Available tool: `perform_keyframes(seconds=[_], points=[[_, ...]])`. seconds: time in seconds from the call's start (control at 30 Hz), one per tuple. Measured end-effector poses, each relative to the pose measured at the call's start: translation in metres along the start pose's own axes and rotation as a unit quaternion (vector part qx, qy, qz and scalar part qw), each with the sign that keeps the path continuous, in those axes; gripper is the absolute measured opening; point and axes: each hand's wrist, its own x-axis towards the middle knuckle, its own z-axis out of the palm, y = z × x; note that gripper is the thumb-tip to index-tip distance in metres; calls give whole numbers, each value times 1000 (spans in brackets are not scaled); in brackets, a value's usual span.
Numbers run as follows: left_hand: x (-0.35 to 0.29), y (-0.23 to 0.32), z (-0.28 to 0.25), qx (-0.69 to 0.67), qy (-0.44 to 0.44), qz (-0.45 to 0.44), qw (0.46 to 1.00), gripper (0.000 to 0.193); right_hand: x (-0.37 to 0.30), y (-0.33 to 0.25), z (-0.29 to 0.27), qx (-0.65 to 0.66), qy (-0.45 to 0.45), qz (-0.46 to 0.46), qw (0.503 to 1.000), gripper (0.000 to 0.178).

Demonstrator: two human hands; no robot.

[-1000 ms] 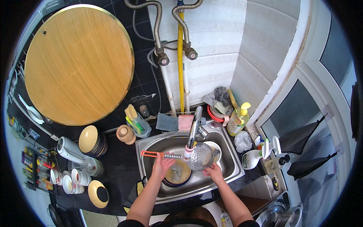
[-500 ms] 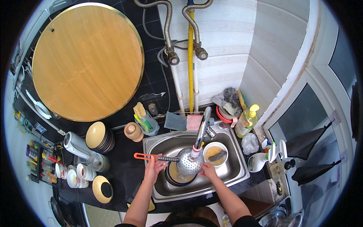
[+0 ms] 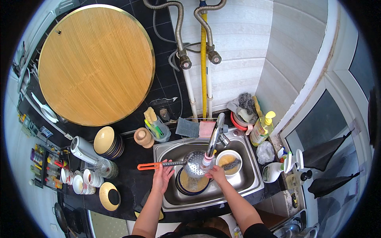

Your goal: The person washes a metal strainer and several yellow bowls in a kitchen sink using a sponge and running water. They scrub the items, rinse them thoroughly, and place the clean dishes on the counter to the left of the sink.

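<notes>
A metal skimmer [image 3: 195, 163] with small holes and an orange-ended handle lies across the sink [image 3: 248, 186], its bowl under the tap [image 3: 214, 137]. My left hand [image 3: 161, 178] holds the handle between thumb and spread fingers. With fingers bent, my right hand [image 3: 216, 175] grips the skimmer's rim on the right, just below the spout. Beneath the skimmer are dark-rimmed bowls [image 3: 190, 186] with a beige inside, partly hidden by it. A white bowl [image 3: 228, 155] to the right holds yellowish liquid and a grey scrubber [image 3: 232, 164].
Cloths [image 3: 188, 127] hang behind the sink. Right of it stand a yellow-pump bottle [image 3: 262, 129], a plastic bag [image 3: 265, 152] and a spray bottle [image 3: 272, 172]. Left are a wooden mortar [image 3: 143, 138], stacked bowls [image 3: 106, 142], white cups [image 3: 82, 184] and a beige bowl [image 3: 108, 197].
The skimmer has shifted slightly left and away from me under the tap, with both hands still on it. More of the bowl beneath shows. The view has shifted a little.
</notes>
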Motion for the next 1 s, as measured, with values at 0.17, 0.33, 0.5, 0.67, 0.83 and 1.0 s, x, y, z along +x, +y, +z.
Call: perform_keyframes(seconds=[0.17, 0.33, 0.5, 0.67, 0.83, 1.0], points=[[5, -2, 1, -32, 1, -18, 999, 37, 6, -6, -5, 21, 4, -23, 999, 16], [8, -21, -8, -98, 19, -72, 992, 37, -10, 1, -15, 98, 21, -2, 995, 15], [12, -41, -7, -156, 60, -109, 980, 25, -27, 0, -30, 188, 12, -6, 982, 16], [14, -44, 19, -174, 22, -123, 977, 25, -28, 0, -55, 399, -44, 11, 916, 35], [21, -53, 16, -181, -18, -145, 972, 27, -29, -7, -52, 286, 57, 6, 957, 45], [21, -57, -3, -200, -18, -149, 968, 33, -21, 14, -58, 310, -47, -1, 950, 55]])
